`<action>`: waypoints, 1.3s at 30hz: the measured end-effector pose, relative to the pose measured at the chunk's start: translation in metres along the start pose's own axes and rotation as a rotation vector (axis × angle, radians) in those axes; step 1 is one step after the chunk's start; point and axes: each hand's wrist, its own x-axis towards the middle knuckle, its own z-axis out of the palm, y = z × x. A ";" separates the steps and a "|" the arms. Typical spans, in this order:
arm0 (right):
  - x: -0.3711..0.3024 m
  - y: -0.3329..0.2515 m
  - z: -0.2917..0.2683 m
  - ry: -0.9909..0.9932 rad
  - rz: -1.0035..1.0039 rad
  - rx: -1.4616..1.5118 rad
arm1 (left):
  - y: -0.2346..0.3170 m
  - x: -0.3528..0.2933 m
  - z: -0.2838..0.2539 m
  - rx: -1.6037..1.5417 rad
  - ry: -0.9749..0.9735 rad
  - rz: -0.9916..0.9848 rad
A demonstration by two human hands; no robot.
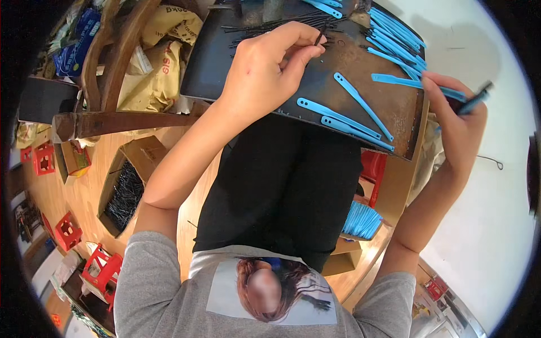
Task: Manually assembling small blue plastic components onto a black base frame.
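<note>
While the left hand (pixel 260 69) pinches a thin black rod (pixel 320 37) between thumb and forefinger above the middle of the tray (pixel 352 63), the right hand (pixel 461 125), out by the tray's right edge, is closed on a flat blue strip (pixel 401 81) whose free end reaches left over the metal; a dark item (pixel 477 98), blurred, juts out to the right of that same hand, and I cannot tell whether it is joined to the strip. Just beyond the left fingers lies a loose bunch of black rods (pixel 307 17), and at the far right corner more blue strips are heaped in a pile (pixel 394 40). Closer to the person, three separate strips lie on the tray: one slanting (pixel 363 107), a long one (pixel 340 118) just beside it, and another (pixel 358 134) at the near edge. Below, on the left, an open carton (pixel 142 151) on the floor holds many black rods, with red plastic stools (pixel 67 232) farther left; on the right, a box (pixel 369 239) is packed with blue strips.
</note>
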 end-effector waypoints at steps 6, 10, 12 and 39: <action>0.000 0.012 0.054 0.038 -0.361 -0.131 | 0.011 -0.004 -0.018 -0.052 -0.040 -0.084; -0.026 -0.013 0.088 0.143 -0.462 -0.410 | 0.011 -0.018 -0.039 -0.061 -0.095 -0.094; -0.026 -0.013 0.078 0.171 -0.470 -0.585 | 0.011 -0.012 -0.026 -0.088 -0.075 -0.080; 0.031 0.029 0.066 0.098 -0.438 -0.280 | -0.019 0.020 0.020 -0.094 0.036 0.084</action>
